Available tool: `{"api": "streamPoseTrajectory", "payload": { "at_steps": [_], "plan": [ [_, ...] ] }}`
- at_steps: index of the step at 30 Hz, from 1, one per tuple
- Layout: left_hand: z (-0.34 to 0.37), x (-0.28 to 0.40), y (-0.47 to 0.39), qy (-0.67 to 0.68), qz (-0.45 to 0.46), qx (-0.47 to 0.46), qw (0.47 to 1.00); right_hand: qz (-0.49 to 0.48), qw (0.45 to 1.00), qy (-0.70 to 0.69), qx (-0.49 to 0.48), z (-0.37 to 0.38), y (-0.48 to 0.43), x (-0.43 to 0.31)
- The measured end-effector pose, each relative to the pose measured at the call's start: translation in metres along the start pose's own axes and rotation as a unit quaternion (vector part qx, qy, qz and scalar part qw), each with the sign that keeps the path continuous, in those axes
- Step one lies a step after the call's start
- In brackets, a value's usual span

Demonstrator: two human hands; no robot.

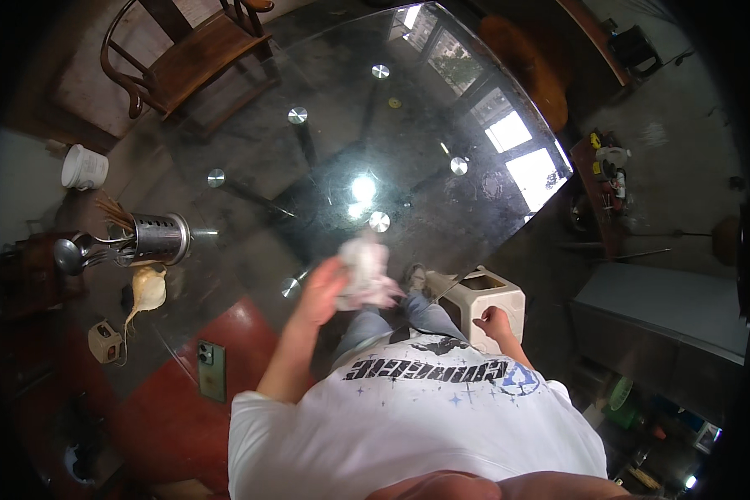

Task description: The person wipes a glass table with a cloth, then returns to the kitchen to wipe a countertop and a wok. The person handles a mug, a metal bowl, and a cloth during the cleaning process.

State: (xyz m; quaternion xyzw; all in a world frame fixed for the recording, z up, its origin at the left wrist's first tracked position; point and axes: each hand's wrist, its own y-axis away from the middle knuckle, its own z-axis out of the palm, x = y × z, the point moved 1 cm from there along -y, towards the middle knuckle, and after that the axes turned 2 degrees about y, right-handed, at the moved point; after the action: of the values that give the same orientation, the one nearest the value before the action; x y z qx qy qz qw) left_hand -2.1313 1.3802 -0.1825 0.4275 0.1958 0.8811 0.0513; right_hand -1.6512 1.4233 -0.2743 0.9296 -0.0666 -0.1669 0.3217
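My left hand grips a crumpled white and pinkish cloth at its left side. Both are blurred by motion, over the near edge of a glass table. To the right, my right hand hangs with its fingers curled in, and I see nothing in it. Below or behind that hand is a beige plastic stool, partly seen through the glass corner. Round metal discs, such as the one just beyond the cloth, mark the table's supports.
At left on the table are a perforated metal utensil holder with ladles and chopsticks, a pale bulb-shaped root, a small beige box and a green phone. A white bucket and a wooden armchair stand farther off.
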Motion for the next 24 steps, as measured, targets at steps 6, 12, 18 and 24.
{"api": "streamPoseTrajectory", "payload": {
  "at_steps": [6, 12, 18, 24],
  "plan": [
    [-0.097, 0.089, 0.072, -0.200, 0.256, 0.301, 0.897, -0.040, 0.995, -0.091, -0.022, -0.007, -0.054, -0.015],
    [-0.143, 0.042, 0.028, -0.634, 0.129, 0.491, 0.583, -0.148, 0.989, -0.006, 0.023, -0.044, -0.094, -0.010],
    [-0.053, 0.003, -0.052, -0.669, 0.107, 0.491, 0.547, -0.149, 0.987, -0.048, 0.045, -0.075, -0.116, 0.028],
    [0.131, -0.073, -0.157, -0.560, 0.182, 0.365, 0.721, -0.078, 0.995, -0.061, 0.021, -0.097, -0.141, 0.097]
  ]
}}
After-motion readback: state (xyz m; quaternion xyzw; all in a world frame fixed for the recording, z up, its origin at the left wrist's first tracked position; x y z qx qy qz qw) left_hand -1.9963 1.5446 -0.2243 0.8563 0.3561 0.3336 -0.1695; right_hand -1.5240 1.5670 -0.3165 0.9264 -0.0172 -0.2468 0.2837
